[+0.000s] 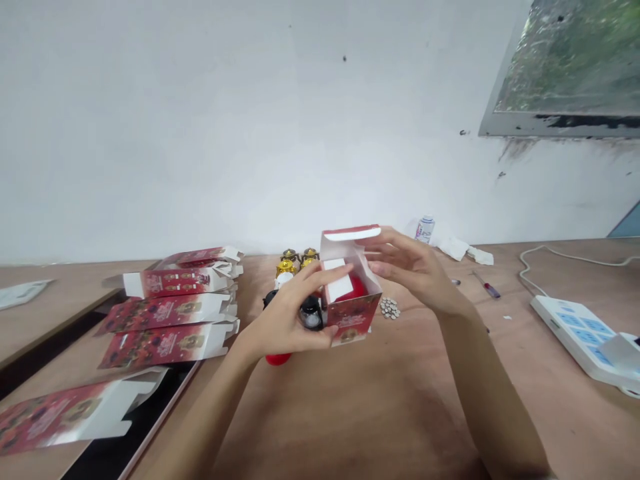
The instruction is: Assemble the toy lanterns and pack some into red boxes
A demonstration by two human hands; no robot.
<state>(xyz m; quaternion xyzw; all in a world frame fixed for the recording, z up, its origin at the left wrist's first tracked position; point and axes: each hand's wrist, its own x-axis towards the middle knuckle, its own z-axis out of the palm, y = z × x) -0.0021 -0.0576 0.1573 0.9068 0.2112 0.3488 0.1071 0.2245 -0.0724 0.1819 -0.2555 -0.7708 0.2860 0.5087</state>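
Note:
A small red and white carton is held upright above the wooden table, its top flaps open and something red showing inside. My left hand grips its left side, with the fingers laid over the open top. My right hand pinches the raised lid flap from the right. Just behind my left hand stand small lantern-like items: gold ones, a black one and a red piece.
Flattened red cartons lie stacked at the left, one more at the near left. A pile of small silver discs, a screwdriver, a small bottle and a white power strip lie to the right.

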